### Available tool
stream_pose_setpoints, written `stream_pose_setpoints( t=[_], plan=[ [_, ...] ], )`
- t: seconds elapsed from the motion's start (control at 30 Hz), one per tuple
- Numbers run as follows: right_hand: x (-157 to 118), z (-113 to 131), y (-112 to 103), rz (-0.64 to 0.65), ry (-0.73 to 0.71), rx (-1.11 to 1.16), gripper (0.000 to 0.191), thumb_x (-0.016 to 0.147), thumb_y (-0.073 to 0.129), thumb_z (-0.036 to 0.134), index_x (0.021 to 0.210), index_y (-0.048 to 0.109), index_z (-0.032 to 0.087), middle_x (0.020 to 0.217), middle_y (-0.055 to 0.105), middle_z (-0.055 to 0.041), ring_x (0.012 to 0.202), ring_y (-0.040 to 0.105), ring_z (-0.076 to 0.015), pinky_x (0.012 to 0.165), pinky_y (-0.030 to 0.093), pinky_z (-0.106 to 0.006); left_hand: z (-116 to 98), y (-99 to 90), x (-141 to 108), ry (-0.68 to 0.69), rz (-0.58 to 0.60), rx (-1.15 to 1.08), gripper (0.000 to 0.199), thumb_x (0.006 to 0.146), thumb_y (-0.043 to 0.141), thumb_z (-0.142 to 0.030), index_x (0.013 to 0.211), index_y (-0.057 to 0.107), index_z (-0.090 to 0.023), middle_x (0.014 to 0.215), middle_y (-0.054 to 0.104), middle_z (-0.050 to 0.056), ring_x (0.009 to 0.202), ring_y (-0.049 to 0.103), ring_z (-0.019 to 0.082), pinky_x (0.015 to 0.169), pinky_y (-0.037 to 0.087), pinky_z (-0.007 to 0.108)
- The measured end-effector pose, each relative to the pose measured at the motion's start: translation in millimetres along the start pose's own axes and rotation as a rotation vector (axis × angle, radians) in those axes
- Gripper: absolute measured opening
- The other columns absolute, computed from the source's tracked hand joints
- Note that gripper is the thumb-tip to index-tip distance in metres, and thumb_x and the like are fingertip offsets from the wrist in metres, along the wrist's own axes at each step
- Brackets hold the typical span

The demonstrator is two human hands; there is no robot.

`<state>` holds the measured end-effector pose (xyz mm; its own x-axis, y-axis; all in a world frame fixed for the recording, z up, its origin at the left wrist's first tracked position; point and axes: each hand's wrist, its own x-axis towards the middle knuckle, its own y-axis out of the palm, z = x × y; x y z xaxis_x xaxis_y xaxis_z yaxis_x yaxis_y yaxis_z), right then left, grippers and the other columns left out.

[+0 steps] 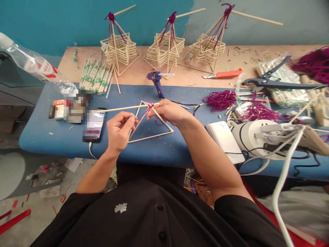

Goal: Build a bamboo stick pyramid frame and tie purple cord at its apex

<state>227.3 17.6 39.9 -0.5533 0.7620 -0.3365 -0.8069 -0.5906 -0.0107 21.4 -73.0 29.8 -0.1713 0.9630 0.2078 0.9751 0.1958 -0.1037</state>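
A triangular frame of thin wooden sticks (151, 138) stands on the blue mat, with purple string (151, 105) tied round its top joint. A longer stick (120, 108) runs leftward from that joint. My right hand (168, 111) grips the frame at the joint, thumb and fingers pressed round the stick ends. Just left of the frame, my left hand (120, 128) is closed in a pinch, thumb against forefinger; what lies between the fingertips is too small to make out. A loop of purple string hangs below my right hand.
Three stick structures (120, 51) line the back. A glue gun (156, 82) lies behind the frame, its cable running right. Phone (95, 125) and bottle (41, 67) are left; cutter (223, 74), pliers (272, 82), purple string bundles (221, 100) and a white power bank (226, 142) are right.
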Motion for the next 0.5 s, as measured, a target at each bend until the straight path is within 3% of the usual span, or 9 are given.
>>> stream_pose_setpoints(
  t=[0.1,0.2,0.3,0.4,0.5],
  plan=[
    [3.4,-4.0,0.2,-0.004,0.002,-0.022,0.027,0.069,0.084,0.041,0.075,0.081,0.015,0.056,0.056,0.0023,0.052,0.033,-0.0081,0.051,0.02,-0.028,5.2,1.3,10.2,-0.074,0.025,0.065,0.021,0.085,0.08,-0.039,0.084,0.083,-0.019,0.077,0.079,0.003,0.064,0.067,0.011,0.065,0.057,0.023],
    [7.3,-7.4,1.8,-0.002,0.003,-0.049,0.034,0.066,0.087,0.047,0.075,0.081,0.016,0.063,0.061,0.0006,0.058,0.039,-0.0093,0.054,0.024,-0.027,11.7,3.3,20.4,-0.059,0.079,0.109,0.024,0.082,0.084,-0.04,0.093,0.089,-0.019,0.083,0.082,0.004,0.065,0.064,0.011,0.063,0.053,0.023],
    [9.9,-8.1,4.0,0.005,0.009,-0.085,0.04,0.066,0.085,0.054,0.076,0.082,0.016,0.068,0.064,0.0001,0.063,0.04,-0.0098,0.057,0.026,-0.027,16.0,4.5,30.3,-0.069,0.22,0.081,0.031,0.081,0.087,-0.043,0.101,0.091,-0.021,0.077,0.08,0.004,0.065,0.064,0.013,0.061,0.05,0.025],
    [11.5,-6.3,6.1,0.016,0.011,-0.128,0.045,0.065,0.083,0.06,0.076,0.082,0.016,0.071,0.065,0.0,0.067,0.041,-0.0103,0.06,0.029,-0.028,16.1,4.1,38.6,-0.136,0.364,0.028,0.032,0.079,0.09,-0.047,0.098,0.091,-0.021,0.081,0.082,0.005,0.074,0.071,0.017,0.069,0.057,0.029],
    [13.8,-6.2,5.6,0.022,0.007,-0.179,0.049,0.065,0.081,0.063,0.076,0.083,0.016,0.077,0.07,-0.0019,0.07,0.046,-0.0114,0.065,0.033,-0.029,15.2,2.1,43.3,-0.112,0.37,0.051,0.026,0.083,0.088,-0.047,0.088,0.091,-0.022,0.079,0.079,0.005,0.075,0.068,0.016,0.072,0.056,0.029]
  ],
)
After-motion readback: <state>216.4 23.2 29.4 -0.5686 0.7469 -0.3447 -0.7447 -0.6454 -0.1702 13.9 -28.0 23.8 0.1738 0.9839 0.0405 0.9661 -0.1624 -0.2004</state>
